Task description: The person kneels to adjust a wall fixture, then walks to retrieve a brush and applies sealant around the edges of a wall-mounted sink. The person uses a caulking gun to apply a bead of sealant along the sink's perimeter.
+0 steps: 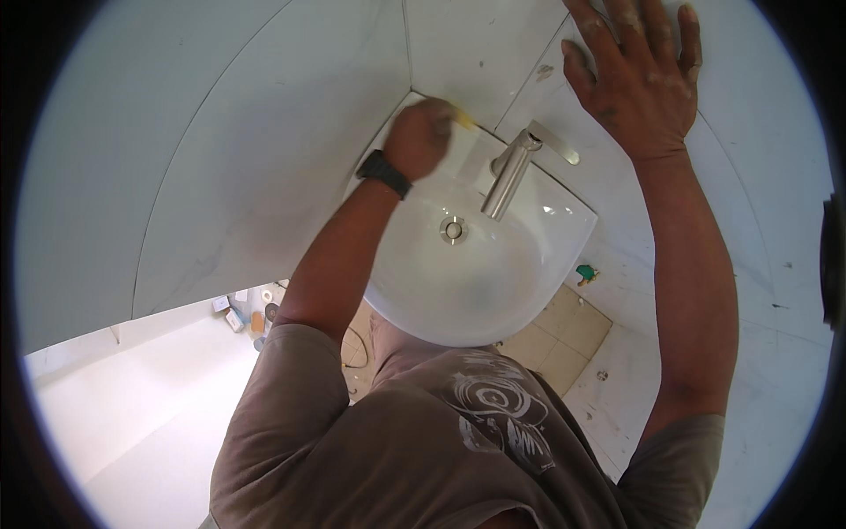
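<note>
My left hand (421, 137), with a dark watch (384, 173) on its wrist, is closed over the back left corner of a white washbasin (458, 291). A small yellow thing (464, 119) sticks out of its fingers toward the joint between basin and wall; motion blur hides what kind it is. My right hand (641, 84) lies flat on the pale wall tiles, fingers spread, holding nothing. Between the hands, a brushed-metal tap (511, 176) stands on the basin's back ledge, its lever pointing right. A round metal drain (453, 230) sits in the bowl.
Large marbled tiles (264, 132) meet in a corner behind the basin. A small green-and-brass fitting (587, 273) sticks out of the wall right of the basin. Beige floor tiles (564, 339) show below. Several small boxes and rolls (242, 316) lie at the lower left.
</note>
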`<move>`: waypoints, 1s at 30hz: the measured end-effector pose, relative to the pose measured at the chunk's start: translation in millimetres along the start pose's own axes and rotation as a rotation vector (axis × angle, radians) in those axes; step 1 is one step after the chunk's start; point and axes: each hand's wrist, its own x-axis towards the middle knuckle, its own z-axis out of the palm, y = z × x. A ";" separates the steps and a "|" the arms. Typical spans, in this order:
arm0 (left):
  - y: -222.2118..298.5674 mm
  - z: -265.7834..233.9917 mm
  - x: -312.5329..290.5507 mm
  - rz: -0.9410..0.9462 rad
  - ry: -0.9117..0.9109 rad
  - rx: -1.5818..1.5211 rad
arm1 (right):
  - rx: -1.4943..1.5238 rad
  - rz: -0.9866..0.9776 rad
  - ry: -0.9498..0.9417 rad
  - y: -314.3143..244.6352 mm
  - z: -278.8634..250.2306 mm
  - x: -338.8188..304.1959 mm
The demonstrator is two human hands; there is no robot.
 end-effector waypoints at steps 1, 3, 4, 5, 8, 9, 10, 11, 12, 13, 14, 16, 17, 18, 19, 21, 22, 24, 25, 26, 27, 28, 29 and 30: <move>-9.1 -10.5 3.7 -0.027 0.160 0.119 | 0.005 -0.010 0.018 0.6 0.5 -0.3; -16.8 -15.1 3.0 -0.108 0.193 0.084 | 0.003 -0.011 0.024 1.3 0.9 -0.3; -17.8 -12.5 1.0 -0.009 0.132 -0.020 | -0.002 -0.008 0.019 1.5 1.1 -0.2; -17.6 -8.3 -1.2 0.031 0.132 -0.116 | -0.008 -0.007 0.017 1.7 1.5 -0.4; -15.4 4.4 -2.9 0.147 0.215 0.063 | 0.013 -0.018 0.047 2.5 3.6 -1.0; -15.3 4.6 -3.5 0.184 0.259 0.202 | 0.013 -0.013 0.035 2.6 4.0 -1.3; -16.2 1.4 -2.8 0.084 0.327 0.226 | 0.015 -0.009 0.026 2.9 4.5 -1.3; -17.0 -2.4 -2.2 0.071 0.241 0.214 | 0.015 -0.004 0.018 3.1 4.7 -1.5; -18.3 -9.0 -2.0 0.040 0.176 0.197 | 0.010 -0.007 0.030 3.3 4.9 -1.2; -18.6 -13.7 -0.7 -0.006 0.082 0.179 | 0.009 -0.009 0.041 3.5 4.7 -1.2; -18.7 -17.9 0.2 -0.038 0.199 0.159 | 0.008 -0.010 0.049 3.3 4.4 -0.9; -16.6 -17.5 2.9 -0.095 0.441 0.108 | 0.010 -0.009 0.040 3.2 3.6 -1.1; -14.9 -13.7 3.7 -0.166 0.402 0.034 | 0.012 -0.012 0.040 3.4 3.0 -0.8; -12.9 -5.1 5.1 -0.209 0.434 -0.042 | 0.012 -0.006 0.019 3.1 2.5 -1.5; -12.1 1.1 4.4 -0.226 0.433 -0.136 | 0.013 -0.002 0.000 3.4 2.1 -1.2; -13.8 12.7 1.9 -0.401 0.444 -0.485 | 0.016 -0.005 0.014 4.0 2.4 -1.4; -16.3 15.6 -1.2 -0.491 0.399 -0.691 | 0.018 -0.011 0.041 4.5 3.3 -1.3; -22.5 18.8 -3.6 -0.493 0.478 -0.830 | 0.014 -0.023 0.074 5.4 5.3 -1.4; -23.7 22.2 -3.2 -0.384 0.541 -0.752 | 0.007 -0.027 0.085 5.7 6.3 -1.8; -24.3 23.1 -3.2 -0.321 0.627 -0.665 | 0.002 -0.033 0.098 5.8 7.0 -1.9; -22.6 24.9 -4.5 -0.176 0.755 -0.574 | 0.006 -0.023 0.081 5.8 7.4 -2.3; -18.7 28.7 -4.2 -0.209 0.661 -0.588 | 0.011 -0.014 0.066 5.5 7.3 -2.7; -14.4 28.3 -5.1 -0.193 0.498 -0.376 | 0.012 -0.003 0.050 5.4 7.3 -2.8; -8.5 30.3 -5.3 -0.160 0.394 -0.334 | 0.011 -0.006 0.059 5.1 7.3 -3.0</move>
